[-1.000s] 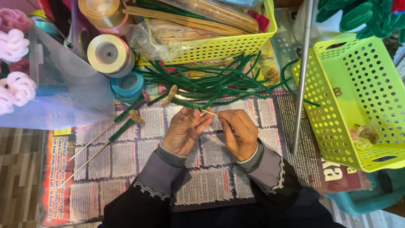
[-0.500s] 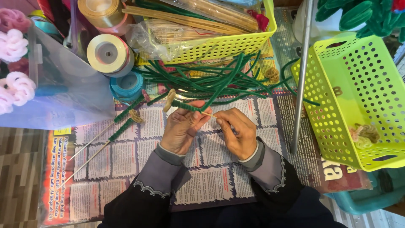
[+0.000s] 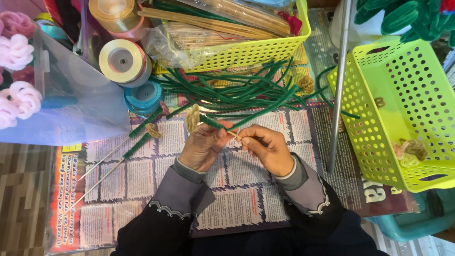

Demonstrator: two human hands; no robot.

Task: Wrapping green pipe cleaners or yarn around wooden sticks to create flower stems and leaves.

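Observation:
My left hand grips a thin wooden stick near a small tan fuzzy flower at its tip. A green pipe cleaner is coiled around the stick just below the flower and trails up to the right. My right hand pinches the bare stick and the pipe cleaner beside the left fingers. Both hands hover over a newspaper sheet. A heap of loose green pipe cleaners lies just beyond them.
Two wrapped sticks with small tan flowers lie at the left. Ribbon rolls and a clear box of pink fuzzy flowers sit far left. One yellow basket holds sticks; another stands right beside a metal pole.
The green pipe cleaner has swung from pointing up and away to lying lower toward the right. My hands have shifted slightly and the stick with its flower has tilted.

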